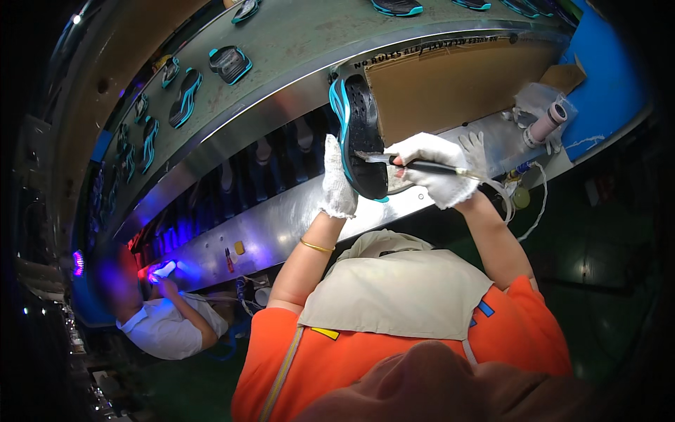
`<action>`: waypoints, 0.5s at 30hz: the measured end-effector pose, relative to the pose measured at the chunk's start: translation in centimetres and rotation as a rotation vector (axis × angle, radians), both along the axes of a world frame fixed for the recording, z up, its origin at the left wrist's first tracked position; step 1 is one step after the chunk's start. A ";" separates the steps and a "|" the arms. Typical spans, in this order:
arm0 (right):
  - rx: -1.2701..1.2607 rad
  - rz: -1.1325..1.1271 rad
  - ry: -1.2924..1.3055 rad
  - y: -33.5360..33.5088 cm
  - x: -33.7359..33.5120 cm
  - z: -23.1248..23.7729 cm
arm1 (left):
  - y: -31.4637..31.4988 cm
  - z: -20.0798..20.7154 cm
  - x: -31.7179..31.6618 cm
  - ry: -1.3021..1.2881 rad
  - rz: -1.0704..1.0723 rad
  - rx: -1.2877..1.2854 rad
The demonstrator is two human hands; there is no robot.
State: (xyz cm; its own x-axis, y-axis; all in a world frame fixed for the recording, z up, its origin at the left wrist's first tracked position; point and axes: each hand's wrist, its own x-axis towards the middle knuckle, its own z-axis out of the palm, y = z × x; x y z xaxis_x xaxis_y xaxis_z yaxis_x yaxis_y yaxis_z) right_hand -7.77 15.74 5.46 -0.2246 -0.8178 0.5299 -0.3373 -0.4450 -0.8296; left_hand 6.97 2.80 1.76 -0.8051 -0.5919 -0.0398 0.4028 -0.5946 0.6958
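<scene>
In front of me an upright shoe sole (368,179), black inside with a teal and white edge, is held by my left hand (339,184). That hand wears a white knit glove and is closed along the sole's left side, its thumb hidden. My right hand (443,169), gloved the same way with a bare fingertip showing, is wrapped round a black-handled brush (429,166). A pale hose (505,193) runs from the brush's back end. The brush's tip lies over the inner face of the sole, about mid-length; whether it touches I cannot tell.
A green conveyor belt (281,60) carries several similar soles (186,97) beyond the metal ledge. At right are a cardboard sheet (450,91), a plastic bag (534,102), a pink bottle (545,125) and a loose white glove (475,149). A co-worker (172,327) sits at far left.
</scene>
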 end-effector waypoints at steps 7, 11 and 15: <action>-0.314 -0.103 0.546 -2.3 -2.7 5.5 | -1.4 4.6 -0.9 0.023 -0.065 -0.045; -0.194 -0.157 0.351 0.8 -2.9 6.5 | -4.8 9.0 -2.4 0.143 -0.106 -0.178; -0.205 -0.279 0.069 0.9 -3.1 5.9 | -12.1 13.3 -5.7 0.310 -0.106 0.075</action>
State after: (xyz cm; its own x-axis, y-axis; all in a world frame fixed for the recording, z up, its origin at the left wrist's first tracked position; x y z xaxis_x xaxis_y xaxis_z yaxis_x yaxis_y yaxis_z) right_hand -10.89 16.63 11.38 -0.3828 -0.6046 0.6985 -0.5213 -0.4829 -0.7036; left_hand 1.23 -9.32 15.06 -0.8425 -0.5089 0.1767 0.5217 -0.6892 0.5027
